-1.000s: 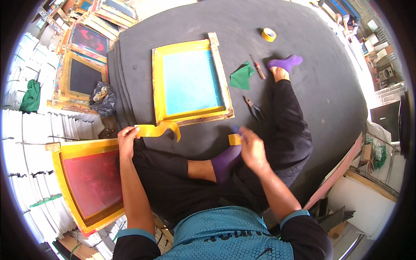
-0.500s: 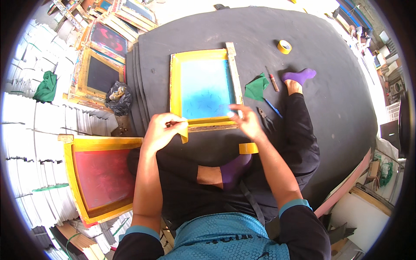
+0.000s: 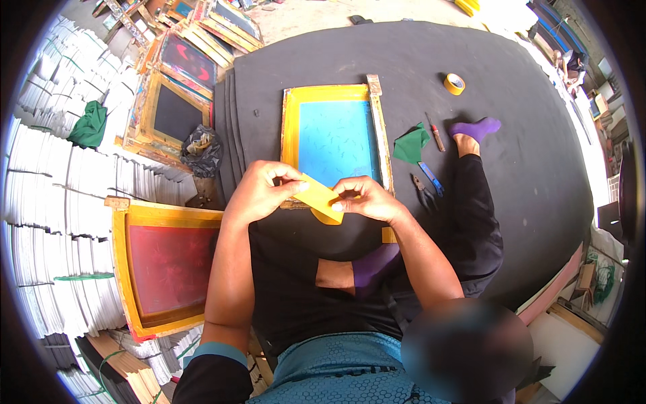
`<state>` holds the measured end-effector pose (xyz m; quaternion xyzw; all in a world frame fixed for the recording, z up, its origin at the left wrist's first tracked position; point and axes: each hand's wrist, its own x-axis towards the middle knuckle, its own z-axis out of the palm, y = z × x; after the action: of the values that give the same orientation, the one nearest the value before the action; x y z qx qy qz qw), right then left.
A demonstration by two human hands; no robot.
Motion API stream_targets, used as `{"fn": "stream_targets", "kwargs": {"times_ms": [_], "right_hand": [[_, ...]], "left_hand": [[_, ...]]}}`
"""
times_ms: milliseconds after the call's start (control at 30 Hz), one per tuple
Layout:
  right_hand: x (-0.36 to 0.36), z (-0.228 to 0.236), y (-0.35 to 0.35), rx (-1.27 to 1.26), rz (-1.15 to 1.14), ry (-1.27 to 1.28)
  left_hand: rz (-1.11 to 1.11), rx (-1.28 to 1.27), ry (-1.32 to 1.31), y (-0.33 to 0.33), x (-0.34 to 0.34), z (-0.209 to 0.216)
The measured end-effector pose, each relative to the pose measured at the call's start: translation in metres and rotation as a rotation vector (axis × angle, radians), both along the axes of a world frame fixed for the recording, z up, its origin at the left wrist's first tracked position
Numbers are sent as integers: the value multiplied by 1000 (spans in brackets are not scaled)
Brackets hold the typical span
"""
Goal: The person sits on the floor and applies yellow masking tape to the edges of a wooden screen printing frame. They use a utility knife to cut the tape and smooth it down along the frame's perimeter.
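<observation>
My left hand (image 3: 259,192) pinches one end of a short strip of yellow tape (image 3: 314,191). The other end is between the fingertips of my right hand (image 3: 369,200), and the strip slants down from left to right with a flap hanging under it. Just beyond lies a screen-printing frame (image 3: 291,121), its inner edges covered in yellow tape around a blue mesh (image 3: 336,138). Both hands are over its near edge and hide part of it. A roll of yellow tape (image 3: 388,235) shows partly behind my right forearm.
Right of the frame lie a green cloth (image 3: 410,144), a screwdriver (image 3: 437,138), a blue cutter (image 3: 432,179) and pliers (image 3: 424,194). Another tape roll (image 3: 454,84) sits farther back. A red-meshed frame (image 3: 121,269) leans at left by paper stacks (image 3: 40,236).
My right hand has moved left and taken hold of the tape strip's free end. The strip, which hung from my left hand, is now held between both. The whole view has shifted slightly.
</observation>
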<state>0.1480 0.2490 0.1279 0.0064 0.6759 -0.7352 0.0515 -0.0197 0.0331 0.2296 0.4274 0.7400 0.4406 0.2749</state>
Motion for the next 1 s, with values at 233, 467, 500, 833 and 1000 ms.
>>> {"fn": "stream_targets", "kwargs": {"times_ms": [233, 467, 500, 833, 1000], "right_hand": [[4, -5, 10, 429, -41, -153], [26, -34, 21, 493, 7, -226], [30, -46, 21, 457, 6, -235], [61, -61, 52, 497, -236, -312], [72, -55, 73, 423, -309, -343]], "left_hand": [[61, 91, -36, 0, 11, -20], [147, 245, -72, -23, -14, -4], [153, 232, -75, -29, -20, -3], [304, 235, -155, -52, -37, -62], [403, 243, -160, -57, -46, -76]]}}
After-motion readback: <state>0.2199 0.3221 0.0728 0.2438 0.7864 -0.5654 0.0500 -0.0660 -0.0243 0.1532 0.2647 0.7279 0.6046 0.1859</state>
